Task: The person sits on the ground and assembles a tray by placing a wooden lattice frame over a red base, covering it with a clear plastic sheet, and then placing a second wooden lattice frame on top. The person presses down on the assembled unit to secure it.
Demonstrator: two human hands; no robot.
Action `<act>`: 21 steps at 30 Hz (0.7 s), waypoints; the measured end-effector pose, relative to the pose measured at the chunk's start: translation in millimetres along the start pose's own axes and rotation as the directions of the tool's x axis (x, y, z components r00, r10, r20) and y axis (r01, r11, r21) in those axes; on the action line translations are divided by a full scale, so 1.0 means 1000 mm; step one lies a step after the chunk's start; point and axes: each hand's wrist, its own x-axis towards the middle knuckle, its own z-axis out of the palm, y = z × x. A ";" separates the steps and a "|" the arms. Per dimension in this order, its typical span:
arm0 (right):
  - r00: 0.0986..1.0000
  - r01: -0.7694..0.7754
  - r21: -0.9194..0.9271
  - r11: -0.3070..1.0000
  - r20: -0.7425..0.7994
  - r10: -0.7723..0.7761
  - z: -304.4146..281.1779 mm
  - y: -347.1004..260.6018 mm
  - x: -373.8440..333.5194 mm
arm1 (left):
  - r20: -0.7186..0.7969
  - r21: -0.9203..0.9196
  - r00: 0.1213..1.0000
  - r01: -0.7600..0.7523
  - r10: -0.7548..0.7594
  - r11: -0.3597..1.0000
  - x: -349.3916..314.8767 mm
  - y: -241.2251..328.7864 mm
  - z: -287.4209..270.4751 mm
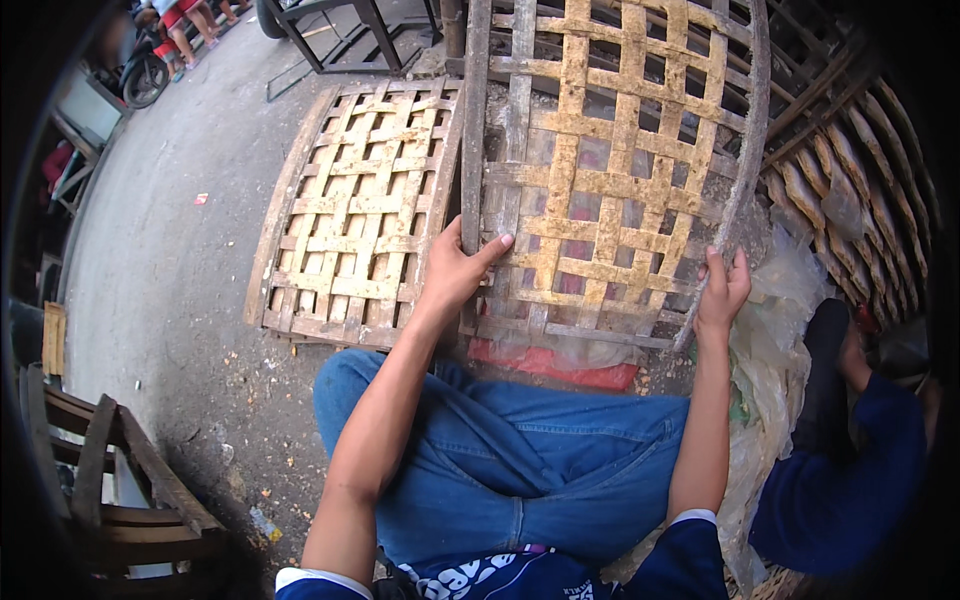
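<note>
A woven bamboo lattice panel (570, 180) in a grey wooden frame stands tilted up in front of my crossed legs. My left hand (460, 265) grips its left rail, the thumb laid over the front slats. Around the lower part of the right rail, the fingers of my right hand (724, 288) are closed. Through the gaps shows clear plastic sheeting, with something reddish behind it. A second lattice panel (355, 210) lies on the ground just left of my left hand, apparently stacked on another. Under the held panel's lower edge is a red plastic sheet (555, 362).
Crumpled clear plastic (775, 370) lies at my right, beside a person in dark blue (850, 480). Several slatted pieces (850, 200) lean at the far right. Wooden crates (130, 480) stand at lower left. A dark metal frame (350, 35) and a motorbike (145, 75) are farther off.
</note>
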 end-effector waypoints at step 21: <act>0.999 -0.052 -0.035 0.998 -0.003 0.052 0.004 -0.004 0.000 | -0.098 0.139 0.994 0.066 -0.052 0.988 -0.003 0.007 0.007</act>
